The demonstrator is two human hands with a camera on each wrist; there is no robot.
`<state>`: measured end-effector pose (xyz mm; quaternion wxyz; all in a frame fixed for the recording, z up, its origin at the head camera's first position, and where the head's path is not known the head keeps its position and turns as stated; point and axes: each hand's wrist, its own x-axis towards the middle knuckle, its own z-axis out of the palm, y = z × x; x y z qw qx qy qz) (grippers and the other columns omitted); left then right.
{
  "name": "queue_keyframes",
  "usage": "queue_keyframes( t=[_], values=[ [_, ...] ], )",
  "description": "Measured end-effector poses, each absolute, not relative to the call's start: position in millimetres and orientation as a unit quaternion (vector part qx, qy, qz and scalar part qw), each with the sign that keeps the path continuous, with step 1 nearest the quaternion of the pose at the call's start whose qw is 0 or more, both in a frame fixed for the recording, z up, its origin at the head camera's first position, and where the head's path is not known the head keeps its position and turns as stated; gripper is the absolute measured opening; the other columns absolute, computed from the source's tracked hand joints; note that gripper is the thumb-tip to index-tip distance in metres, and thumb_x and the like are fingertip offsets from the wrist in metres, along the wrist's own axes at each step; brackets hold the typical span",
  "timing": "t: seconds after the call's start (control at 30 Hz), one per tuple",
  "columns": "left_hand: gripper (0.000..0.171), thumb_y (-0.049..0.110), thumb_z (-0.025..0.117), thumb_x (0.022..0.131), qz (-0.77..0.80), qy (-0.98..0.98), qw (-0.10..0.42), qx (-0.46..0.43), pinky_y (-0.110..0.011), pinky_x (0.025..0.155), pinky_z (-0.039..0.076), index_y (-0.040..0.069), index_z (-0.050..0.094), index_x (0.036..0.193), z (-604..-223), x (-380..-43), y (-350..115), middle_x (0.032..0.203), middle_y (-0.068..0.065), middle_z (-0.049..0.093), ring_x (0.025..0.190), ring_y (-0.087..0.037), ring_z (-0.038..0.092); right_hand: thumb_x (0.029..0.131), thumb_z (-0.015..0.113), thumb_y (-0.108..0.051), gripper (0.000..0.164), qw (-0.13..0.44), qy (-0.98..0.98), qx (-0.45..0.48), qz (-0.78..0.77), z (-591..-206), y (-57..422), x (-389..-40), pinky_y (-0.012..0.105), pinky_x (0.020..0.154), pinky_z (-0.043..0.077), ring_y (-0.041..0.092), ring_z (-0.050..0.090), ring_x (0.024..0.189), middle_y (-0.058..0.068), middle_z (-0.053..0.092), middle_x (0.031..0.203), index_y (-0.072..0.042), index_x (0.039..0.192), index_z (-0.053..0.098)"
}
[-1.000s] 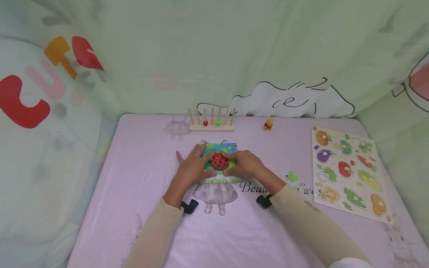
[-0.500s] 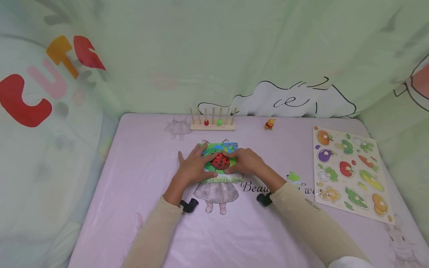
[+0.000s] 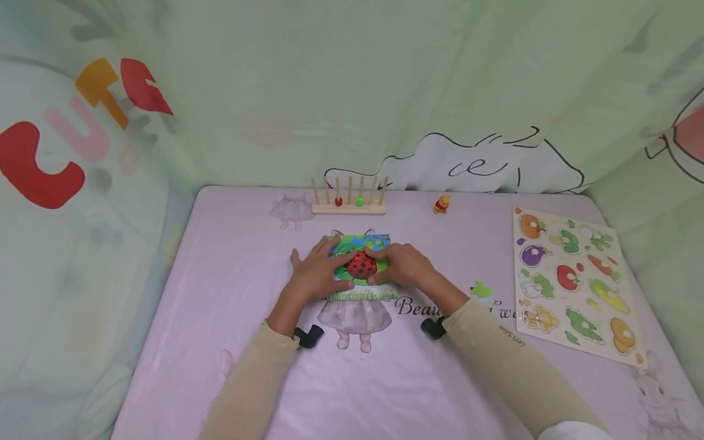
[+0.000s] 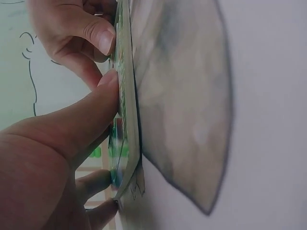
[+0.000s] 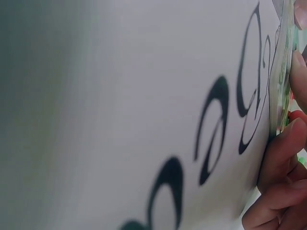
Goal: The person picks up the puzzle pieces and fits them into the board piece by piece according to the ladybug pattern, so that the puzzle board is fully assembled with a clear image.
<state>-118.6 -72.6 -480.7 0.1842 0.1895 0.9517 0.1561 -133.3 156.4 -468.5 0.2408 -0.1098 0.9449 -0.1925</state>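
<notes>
A small ladybug puzzle [image 3: 360, 265] with a green and blue picture lies flat on the table. My left hand [image 3: 312, 272] rests on its left side, fingers spread and thumb on the picture; the left wrist view shows that thumb [image 4: 108, 86] against its face. Across from it, my right hand [image 3: 406, 266] holds the right side, thumb and index finger on the picture by the ladybug. The other right fingers [image 5: 288, 143] are bent at the puzzle's edge in the right wrist view. Both hands cover parts of the picture.
A light green piece [image 3: 481, 290] lies right of my right hand. Farther right is a vegetable peg board [image 3: 577, 330]. Toward the back stand a wooden peg rack [image 3: 349, 209] with red and green beads and a small yellow bear figure [image 3: 442, 204].
The view has shifted very slightly. Both hands stay on the puzzle in nearly the same place; my left hand has moved a tiny bit to the left.
</notes>
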Motion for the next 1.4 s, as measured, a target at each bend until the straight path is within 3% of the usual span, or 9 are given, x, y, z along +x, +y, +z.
queue_keyframes(
  t=[0.27,0.43,0.57,0.77,1.03,1.13,1.23,1.3,1.4],
  values=[
    [0.074,0.059,0.068,0.091,0.143,0.952,0.193,0.189,-0.082,0.113,0.008,0.046,0.036,0.156,-477.9,-117.8,-72.1,0.174,0.005,0.008,0.161,-0.025,0.005,0.079,0.084,-0.052,0.078,0.251,0.944,-0.104,-0.188,-467.6,154.9,-133.5,0.029,0.054,0.04,0.021,0.056,0.069,0.014,0.064,0.14,-0.034,0.148,0.052],
    [0.074,0.058,0.068,0.091,0.14,0.952,0.201,0.186,-0.082,0.113,0.009,0.045,0.035,0.157,-474.9,-116.7,-70.6,0.174,0.005,0.006,0.161,-0.028,0.004,0.08,0.083,-0.052,0.079,0.251,0.947,-0.105,-0.173,-467.4,154.7,-132.2,0.029,0.059,0.041,0.026,0.066,0.092,0.017,0.062,0.142,-0.036,0.15,0.049],
    [0.075,0.06,0.067,0.091,0.129,0.953,0.21,0.177,-0.085,0.11,0.009,0.047,0.034,0.157,-474.6,-116.7,-69.6,0.174,0.007,0.004,0.16,-0.035,-0.001,0.081,0.082,-0.053,0.077,0.245,0.95,-0.108,-0.162,-468.0,154.6,-130.7,0.03,0.061,0.042,0.028,0.065,0.112,0.017,0.062,0.143,-0.038,0.15,0.048],
    [0.075,0.063,0.066,0.091,0.125,0.953,0.225,0.159,-0.09,0.103,0.006,0.051,0.032,0.156,-473.9,-116.4,-69.4,0.173,0.012,-0.001,0.159,-0.04,-0.008,0.083,0.08,-0.053,0.076,0.241,0.95,-0.114,-0.163,-468.9,155.3,-129.3,0.031,0.061,0.042,0.028,0.066,0.109,0.016,0.062,0.143,-0.038,0.15,0.048],
    [0.075,0.063,0.066,0.09,0.124,0.952,0.223,0.166,-0.091,0.103,0.006,0.051,0.031,0.156,-473.9,-117.3,-68.2,0.174,0.011,0.0,0.16,-0.039,-0.006,0.085,0.079,-0.052,0.075,0.226,0.947,-0.133,-0.185,-470.3,161.6,-126.5,0.04,0.08,0.052,0.035,0.063,0.124,0.013,0.06,0.145,-0.033,0.151,0.048],
    [0.076,0.062,0.067,0.09,0.128,0.952,0.221,0.169,-0.091,0.102,0.006,0.05,0.032,0.156,-474.0,-117.6,-68.0,0.174,0.01,0.002,0.159,-0.039,-0.005,0.085,0.079,-0.051,0.075,0.229,0.941,-0.138,-0.206,-469.5,164.2,-127.4,0.033,0.07,0.045,0.024,0.065,0.096,0.012,0.074,0.114,-0.032,0.151,0.049],
    [0.076,0.062,0.067,0.09,0.127,0.952,0.22,0.169,-0.091,0.102,0.006,0.05,0.032,0.156,-474.0,-117.8,-68.1,0.174,0.009,0.002,0.159,-0.04,-0.005,0.085,0.08,-0.049,0.073,0.23,0.934,-0.149,-0.23,-467.7,166.9,-128.7,0.029,0.061,0.037,0.016,0.051,0.072,0.003,0.063,0.078,-0.029,0.15,0.052],
    [0.076,0.062,0.067,0.09,0.124,0.953,0.22,0.167,-0.091,0.102,0.006,0.05,0.032,0.156,-474.2,-117.9,-68.5,0.174,0.009,0.002,0.159,-0.04,-0.005,0.085,0.08,-0.048,0.072,0.226,0.93,-0.16,-0.241,-467.6,169.5,-129.4,0.028,0.058,0.034,0.014,0.045,0.065,0.0,0.054,0.07,-0.027,0.149,0.055],
    [0.076,0.062,0.067,0.09,0.121,0.954,0.218,0.166,-0.091,0.102,0.007,0.051,0.032,0.156,-473.9,-118.0,-69.3,0.174,0.008,0.003,0.159,-0.04,-0.004,0.085,0.081,-0.045,0.068,0.212,0.929,-0.172,-0.248,-466.5,172.9,-129.1,0.028,0.059,0.036,0.013,0.047,0.065,-0.001,0.056,0.069,-0.025,0.145,0.059]
  ],
)
